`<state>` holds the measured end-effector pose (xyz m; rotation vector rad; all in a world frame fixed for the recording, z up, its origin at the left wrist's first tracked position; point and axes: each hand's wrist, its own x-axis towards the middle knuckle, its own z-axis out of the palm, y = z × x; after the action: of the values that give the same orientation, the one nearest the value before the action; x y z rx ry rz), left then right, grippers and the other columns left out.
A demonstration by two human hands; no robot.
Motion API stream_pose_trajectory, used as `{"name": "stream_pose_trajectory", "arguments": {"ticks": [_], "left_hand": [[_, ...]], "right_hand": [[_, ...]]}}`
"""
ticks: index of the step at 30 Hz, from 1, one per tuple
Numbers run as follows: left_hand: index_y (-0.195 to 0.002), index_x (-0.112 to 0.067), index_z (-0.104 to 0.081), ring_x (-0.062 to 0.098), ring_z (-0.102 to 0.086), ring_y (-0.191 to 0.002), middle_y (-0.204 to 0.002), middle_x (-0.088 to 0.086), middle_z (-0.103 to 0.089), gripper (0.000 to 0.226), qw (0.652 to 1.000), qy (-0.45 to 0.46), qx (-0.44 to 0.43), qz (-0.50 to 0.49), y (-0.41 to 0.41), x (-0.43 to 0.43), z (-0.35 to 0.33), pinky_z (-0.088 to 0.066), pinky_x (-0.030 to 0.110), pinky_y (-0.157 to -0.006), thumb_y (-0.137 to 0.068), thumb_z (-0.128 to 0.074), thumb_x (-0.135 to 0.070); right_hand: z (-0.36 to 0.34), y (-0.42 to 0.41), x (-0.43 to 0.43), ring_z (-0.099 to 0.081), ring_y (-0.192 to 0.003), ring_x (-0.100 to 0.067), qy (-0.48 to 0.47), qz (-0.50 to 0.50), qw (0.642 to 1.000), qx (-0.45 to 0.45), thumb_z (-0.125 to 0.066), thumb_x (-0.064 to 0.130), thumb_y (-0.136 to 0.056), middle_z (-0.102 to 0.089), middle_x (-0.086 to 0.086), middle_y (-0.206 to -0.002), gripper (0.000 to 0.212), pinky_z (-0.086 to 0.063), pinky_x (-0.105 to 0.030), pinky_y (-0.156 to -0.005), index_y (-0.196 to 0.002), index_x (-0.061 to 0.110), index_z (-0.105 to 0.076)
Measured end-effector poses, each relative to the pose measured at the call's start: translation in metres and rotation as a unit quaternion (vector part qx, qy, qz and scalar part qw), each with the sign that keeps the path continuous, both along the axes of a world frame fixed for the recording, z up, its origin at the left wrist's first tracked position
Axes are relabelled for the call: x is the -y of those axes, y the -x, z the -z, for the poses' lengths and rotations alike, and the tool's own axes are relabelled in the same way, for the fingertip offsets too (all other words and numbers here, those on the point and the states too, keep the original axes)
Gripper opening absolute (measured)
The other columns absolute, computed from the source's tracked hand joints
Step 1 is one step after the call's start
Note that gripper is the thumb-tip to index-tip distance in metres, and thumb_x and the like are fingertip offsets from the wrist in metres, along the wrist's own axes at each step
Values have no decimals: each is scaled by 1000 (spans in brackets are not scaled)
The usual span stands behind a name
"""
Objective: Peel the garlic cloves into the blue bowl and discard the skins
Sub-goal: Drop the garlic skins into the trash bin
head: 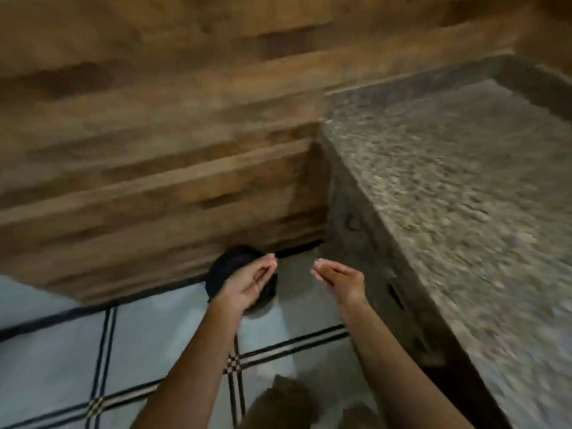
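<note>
The view is blurred. My left hand (250, 281) and my right hand (339, 278) are held out side by side above the floor, a small gap between them, fingers straight and together, nothing visible in either. Under my left hand stands a dark round bin (227, 267) on the floor, against the wooden cabinet. Neither garlic, skins nor the blue bowl are in view.
A speckled stone counter (448, 187) runs along the right, its edge close to my right forearm. A wooden cabinet front (154, 181) fills the left and the back. The floor (62, 351) is pale tile with dark lines. My feet show at the bottom edge.
</note>
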<state>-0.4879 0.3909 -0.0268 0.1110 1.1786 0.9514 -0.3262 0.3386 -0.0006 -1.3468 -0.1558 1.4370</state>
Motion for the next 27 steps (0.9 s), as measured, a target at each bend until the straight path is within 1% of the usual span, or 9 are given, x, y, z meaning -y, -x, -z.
{"name": "stream_pose_trajectory", "arguments": {"ticks": [5,10,13,15,17,19,22,25,27], "left_hand": [[-89,3,-63,15,-63,-78,-80,10,-67,15,998,1,-3,-65,51,-56,9,-57,21,-61,-89,-50,11],[-89,6,-62,19,-62,-88,-86,15,-67,13,994,5,11,-108,82,-104,42,-46,31,-92,-89,-50,11],[-93,7,-62,22,-60,-99,-91,16,-67,13,990,25,29,-139,92,-132,71,-45,34,-92,-90,-50,9],[-97,6,-63,24,-58,-106,-100,17,-66,14,986,42,53,-151,94,-146,86,-49,32,-83,-89,-51,8],[-96,6,-63,23,-60,-104,-98,16,-68,13,975,67,93,-190,95,-154,101,-57,28,-71,-88,-53,8],[-97,6,-62,21,-62,-97,-95,16,-68,13,961,78,130,-232,94,-159,108,-57,27,-76,-89,-52,7],[-105,6,-60,16,-63,-89,-89,14,-69,17,944,85,176,-266,85,-160,122,-57,23,-75,-93,-47,5],[-100,2,-62,15,-70,-69,-79,13,-71,17,923,83,232,-296,69,-156,142,-58,21,-59,-93,-46,4],[-98,2,-62,15,-71,-68,-83,13,-71,16,911,79,252,-317,55,-160,154,-58,21,-62,-93,-47,3]], "right_hand": [[15,42,-83,-63,-58,-17,28,-45,998,22,-58,-14,-82,-62,-18,-85,17,-55,-17,-54,-98,-19,-59],[44,73,-172,-64,-46,-11,35,-57,998,21,-54,-16,-84,-67,-23,-78,24,-52,-17,-45,-106,-25,-52],[63,88,-220,-67,-93,-28,67,-120,990,19,-48,-15,-87,-53,-31,-121,27,-55,-22,-64,-114,-20,-50],[78,96,-244,-53,-115,-41,97,-149,983,39,-44,-13,-89,-49,-33,-127,30,-49,-31,-81,-117,-23,-46],[93,101,-258,-53,-109,-45,119,-159,978,60,-47,-12,-88,-50,-36,-123,28,-50,-28,-77,-113,-24,-48],[105,104,-264,-56,-106,-42,137,-177,973,59,-51,-11,-87,-55,-32,-117,18,-53,-24,-70,-104,-16,-56],[130,103,-265,-64,-81,-26,181,-197,962,57,-55,-7,-88,-60,-25,-115,11,-49,-29,-82,-98,-7,-61],[157,99,-262,-66,-56,-13,199,-193,960,38,-53,-4,-90,-60,-22,-113,22,-53,-18,-62,-110,-11,-57],[176,99,-260,-63,-62,-16,207,-191,959,35,-54,-5,-90,-59,-20,-112,26,-50,-14,-46,-114,-14,-55]]}}
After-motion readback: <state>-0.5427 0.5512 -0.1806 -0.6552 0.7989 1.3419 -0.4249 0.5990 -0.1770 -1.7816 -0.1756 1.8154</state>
